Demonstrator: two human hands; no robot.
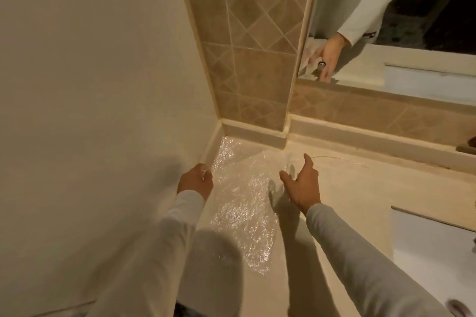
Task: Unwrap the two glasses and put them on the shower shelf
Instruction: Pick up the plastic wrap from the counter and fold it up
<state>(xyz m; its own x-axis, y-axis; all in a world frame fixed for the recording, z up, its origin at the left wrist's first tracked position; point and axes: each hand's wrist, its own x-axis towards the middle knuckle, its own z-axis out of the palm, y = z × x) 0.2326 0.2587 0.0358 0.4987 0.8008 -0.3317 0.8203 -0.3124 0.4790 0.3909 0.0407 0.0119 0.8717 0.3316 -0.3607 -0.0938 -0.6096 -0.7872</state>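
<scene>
A sheet of clear bubble wrap point(239, 203) lies spread flat on the beige counter point(360, 195), reaching into the corner by the wall. My left hand point(195, 183) is at the sheet's left edge with its fingers curled, pinching that edge. My right hand point(300, 183) hovers over the sheet's right edge, fingers spread and nothing in it. No glass shows anywhere in view, and neither does a shower shelf.
A plain wall point(90, 85) closes off the left side. Tan tiles point(252, 46) and a mirror point(386, 33) stand behind the counter; the mirror reflects my right hand. A white sink basin point(432, 252) lies at the right.
</scene>
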